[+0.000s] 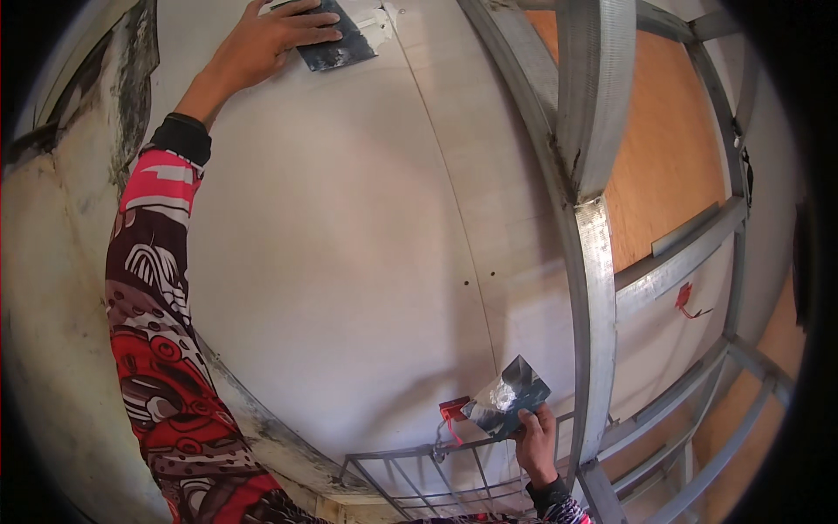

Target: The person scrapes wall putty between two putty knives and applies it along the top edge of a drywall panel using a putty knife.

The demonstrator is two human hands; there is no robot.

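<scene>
At the top, my left hand (pixel 278 37) presses a dark flat filling blade (pixel 336 48) against a pale wall panel (pixel 305 218). Its fingers lie over the blade's back. White filler (pixel 377 28) is smeared beside the blade, at the upper end of the seam (pixel 436 144) between two panels. Lower right, my right hand (pixel 535 444) grips a second filling blade (pixel 519 393), thumb on top, with a lump of white filler (pixel 503 397) on its face. That blade is held out in front of the wall, near a red electrical box (pixel 454 409).
A grey metal frame (pixel 595 262) rises to the right of my right hand, with orange-brown board (pixel 668 148) behind it. Below are thin metal bars (pixel 445 479). At left stands a stained, rough wall (pixel 52 262). Another red box (pixel 684 295) sits in the wall beyond the frame.
</scene>
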